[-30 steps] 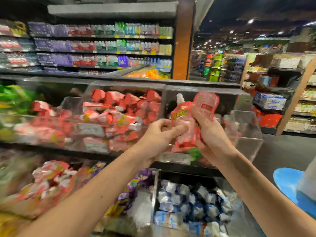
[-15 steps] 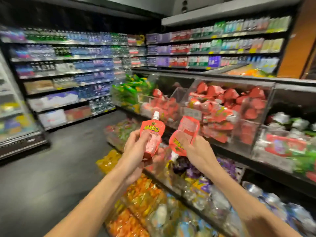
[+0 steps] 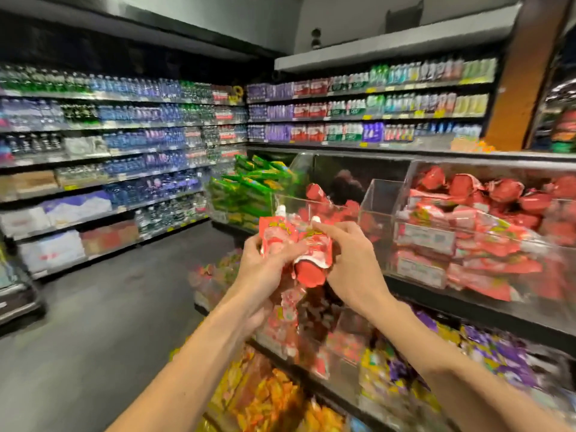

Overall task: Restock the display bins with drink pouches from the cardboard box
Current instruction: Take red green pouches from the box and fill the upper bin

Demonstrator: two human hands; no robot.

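The left hand (image 3: 265,266) is curling its fingers round one red pouch (image 3: 276,238). The right hand (image 3: 352,272) is gripping a second pouch (image 3: 311,263), with the forefinger lying straight along its top edge. The two pouches are touching and overlapping between the hands. Both are being held in the air just in front of the partly filled clear bin (image 3: 330,210) beyond the fingertips. A fuller bin (image 3: 467,238) is sitting off to the right of the right hand.

The step, as I judge it, is gathering the pair for dropping in. Doing it well means squaring them into one flat stack in one hand, caps the same way, then reaching over the bin's front wall and laying them down rather than tossing — the soft film is likely slipping easily.

The first pouch is standing nearly upright, long axis vertical, white cap pointing up. The second is tilting — cap up and away from the hands, rounded base pointing back toward the person.
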